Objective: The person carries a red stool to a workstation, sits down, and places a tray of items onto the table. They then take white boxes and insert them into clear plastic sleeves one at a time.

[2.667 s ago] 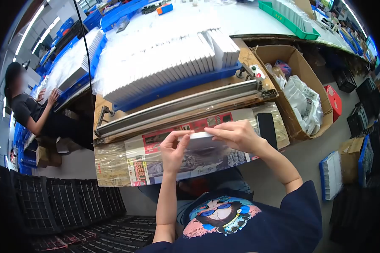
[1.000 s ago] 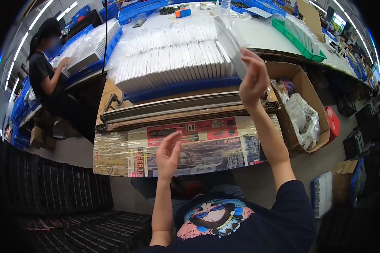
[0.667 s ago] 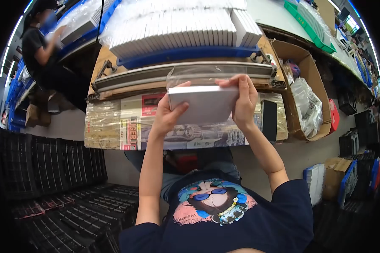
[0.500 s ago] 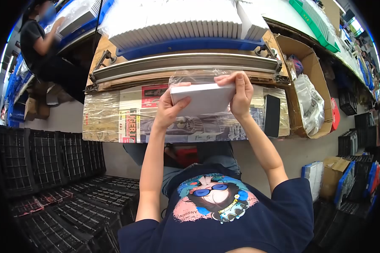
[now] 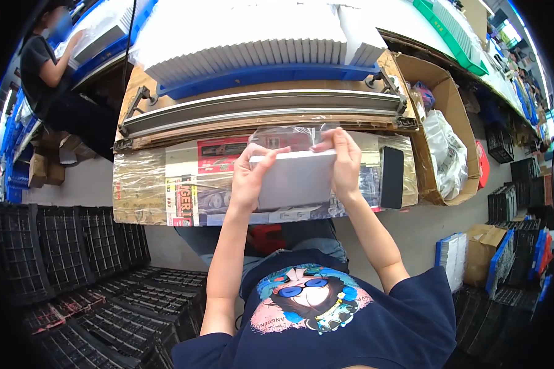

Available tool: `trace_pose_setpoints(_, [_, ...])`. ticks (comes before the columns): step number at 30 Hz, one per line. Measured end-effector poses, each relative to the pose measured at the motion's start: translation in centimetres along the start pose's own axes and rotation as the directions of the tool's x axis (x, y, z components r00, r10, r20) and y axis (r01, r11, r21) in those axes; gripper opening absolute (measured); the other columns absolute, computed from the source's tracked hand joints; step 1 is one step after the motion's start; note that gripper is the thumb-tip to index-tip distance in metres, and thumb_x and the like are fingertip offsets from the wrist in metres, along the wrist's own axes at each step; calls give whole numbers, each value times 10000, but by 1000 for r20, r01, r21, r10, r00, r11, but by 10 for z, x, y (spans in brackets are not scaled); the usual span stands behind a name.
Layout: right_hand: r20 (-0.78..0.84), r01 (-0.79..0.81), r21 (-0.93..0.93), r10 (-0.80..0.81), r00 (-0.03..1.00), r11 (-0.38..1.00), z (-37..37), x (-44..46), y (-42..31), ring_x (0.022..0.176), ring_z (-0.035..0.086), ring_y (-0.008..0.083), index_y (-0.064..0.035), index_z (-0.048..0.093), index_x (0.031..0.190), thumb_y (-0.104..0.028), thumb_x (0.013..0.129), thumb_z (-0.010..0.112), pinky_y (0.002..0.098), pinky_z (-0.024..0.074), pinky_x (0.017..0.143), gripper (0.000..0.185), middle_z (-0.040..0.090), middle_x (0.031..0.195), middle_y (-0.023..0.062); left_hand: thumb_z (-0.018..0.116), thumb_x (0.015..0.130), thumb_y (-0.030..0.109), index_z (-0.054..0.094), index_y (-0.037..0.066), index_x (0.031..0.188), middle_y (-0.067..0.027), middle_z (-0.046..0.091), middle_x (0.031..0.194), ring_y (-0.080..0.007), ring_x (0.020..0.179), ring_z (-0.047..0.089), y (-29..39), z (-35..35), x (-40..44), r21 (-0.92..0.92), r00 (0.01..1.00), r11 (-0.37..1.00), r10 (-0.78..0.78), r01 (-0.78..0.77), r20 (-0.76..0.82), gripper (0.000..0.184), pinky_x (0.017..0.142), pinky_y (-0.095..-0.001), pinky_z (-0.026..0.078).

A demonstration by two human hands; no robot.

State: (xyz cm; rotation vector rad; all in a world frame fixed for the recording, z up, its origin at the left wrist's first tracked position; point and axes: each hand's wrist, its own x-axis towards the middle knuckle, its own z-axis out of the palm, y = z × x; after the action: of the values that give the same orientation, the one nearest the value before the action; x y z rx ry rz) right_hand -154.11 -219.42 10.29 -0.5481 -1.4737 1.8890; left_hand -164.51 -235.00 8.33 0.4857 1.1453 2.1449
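A flat white box is held between my two hands above the table's front part. Clear plastic film sticks up loosely past the box's far edge. My left hand grips the left side, thumb along the top edge and fingers at the film. On the right side, my right hand is closed round the box, its fingertips bent over the film. Just beyond both hands runs a long metal bar on a frame across the table.
Behind the bar stands a blue tray packed with white boxes. A black phone lies right of my hands. Further right is a cardboard carton holding plastic bags. Black crates stand at left. Another person works at upper left.
The box has come lower and nearer to my body, tilted so its broad face shows more. My fingers have shifted onto the film at its far edge. The whole view has moved slightly.
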Motion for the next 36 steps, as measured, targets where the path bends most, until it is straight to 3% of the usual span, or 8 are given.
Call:
trace_pose_setpoints(3, [-2, -300, 97, 301, 953, 949, -13, 10, 15, 799, 623, 148, 12, 579, 1119, -333, 982, 462, 254, 488, 721, 389, 672, 856, 117, 607, 912, 194, 594, 100, 801, 22, 598, 732, -37, 644, 539, -17, -8, 15, -127, 940, 962, -263, 240, -216, 147, 554, -213, 451])
trace_pose_setpoints(6, [-29, -376, -134, 375, 927, 917, -26, 9, 28, 890, 591, 133, 29, 551, 1162, -316, 965, 509, 258, 470, 782, 399, 653, 965, 120, 611, 911, 201, 589, 102, 821, 13, 616, 768, -48, 673, 564, -17, -13, 23, -131, 923, 960, -274, 247, -269, 135, 575, -215, 467])
trace_pose_setpoints(8, [143, -314, -187, 342, 929, 931, -22, -3, 27, 904, 572, 117, 47, 538, 1161, -248, 937, 572, 262, 457, 806, 372, 636, 1017, 96, 610, 912, 223, 596, 75, 886, -10, 628, 803, -80, 704, 591, -16, -12, 29, -109, 922, 961, -273, 252, -275, 151, 607, -231, 488])
trace_pose_setpoints(17, [77, -268, -1, 268, 960, 963, -20, 4, 45, 888, 576, 110, 23, 553, 1118, -234, 931, 583, 252, 457, 798, 319, 641, 1002, 82, 477, 969, 193, 582, -7, 1095, -138, 664, 991, -188, 884, 645, -12, -28, 59, -97, 922, 982, -185, 161, -339, 259, 728, -309, 532])
trace_pose_setpoints(20, [40, -243, 32, 242, 969, 969, -22, 10, 48, 882, 578, 109, 23, 553, 1111, -230, 934, 578, 248, 456, 798, 310, 642, 1000, 82, 454, 978, 283, 526, -8, 1185, -160, 621, 1093, -190, 946, 629, 2, -34, 51, -114, 879, 990, -124, 80, -461, 364, 760, -308, 524])
trace_pose_setpoints(24, [16, -230, 42, 229, 973, 972, -22, 19, 47, 857, 579, 99, 26, 556, 1087, -227, 935, 576, 240, 456, 780, 296, 646, 981, 79, 537, 942, 347, 546, -37, 1142, -115, 632, 1048, -152, 867, 620, -4, -21, 42, -2, 867, 948, -291, 317, -405, 433, 769, -262, 491])
trace_pose_setpoints(26, [18, -230, 21, 230, 973, 973, -23, 21, 55, 846, 579, 96, 24, 559, 1077, -228, 935, 577, 238, 458, 767, 290, 647, 970, 76, 597, 919, 289, 573, -38, 1120, -84, 647, 1009, -122, 879, 610, -26, -33, 41, 138, 947, 954, -231, 265, -222, 385, 776, -241, 478])
trace_pose_setpoints(36, [-13, -263, 44, 264, 965, 964, -20, 22, 55, 837, 588, 106, 31, 558, 1076, -218, 934, 576, 247, 474, 754, 286, 648, 965, 87, 613, 909, 187, 613, -25, 1073, -65, 665, 974, -100, 855, 612, -28, -31, 43, 55, 957, 975, -201, 217, -210, 268, 762, -224, 476])
